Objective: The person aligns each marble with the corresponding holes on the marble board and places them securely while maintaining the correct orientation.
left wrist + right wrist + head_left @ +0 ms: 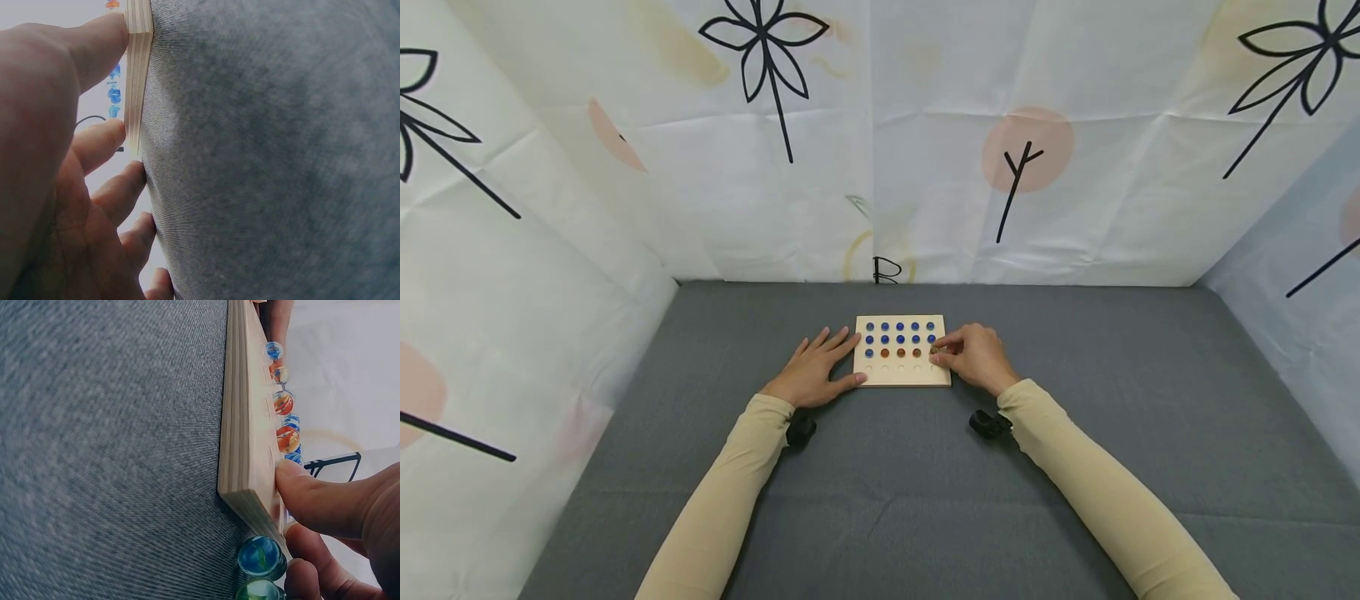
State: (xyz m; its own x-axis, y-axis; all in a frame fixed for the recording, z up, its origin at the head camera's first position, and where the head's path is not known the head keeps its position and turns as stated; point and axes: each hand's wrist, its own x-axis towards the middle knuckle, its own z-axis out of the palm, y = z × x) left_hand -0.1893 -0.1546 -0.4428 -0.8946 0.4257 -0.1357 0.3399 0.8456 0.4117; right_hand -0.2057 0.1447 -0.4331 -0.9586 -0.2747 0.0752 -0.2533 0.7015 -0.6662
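Note:
A pale wooden board (pixel 895 380) with rows of round hollows lies flat on the grey cloth. Blue marbles (pixel 900 339) fill its two far rows; the third row has one blue marble at the left, then several orange marbles (pixel 901 353). My left hand (pixel 812 371) is spread beside the board, thumb at its near left corner and index fingertip at its left edge. At the right end of the third row, my right hand (pixel 977 354) pinches a small brownish marble (pixel 935 350) between thumb and index finger. The nearest row's hollows hold no marbles.
In the right wrist view, a blue marble (pixel 258 556) and a green marble (pixel 259 590) show low beside the board's right edge, under the right hand; the head view hides them. Grey cloth (pixel 880 483) covers the table, with white patterned fabric (pixel 940 192) hanging behind.

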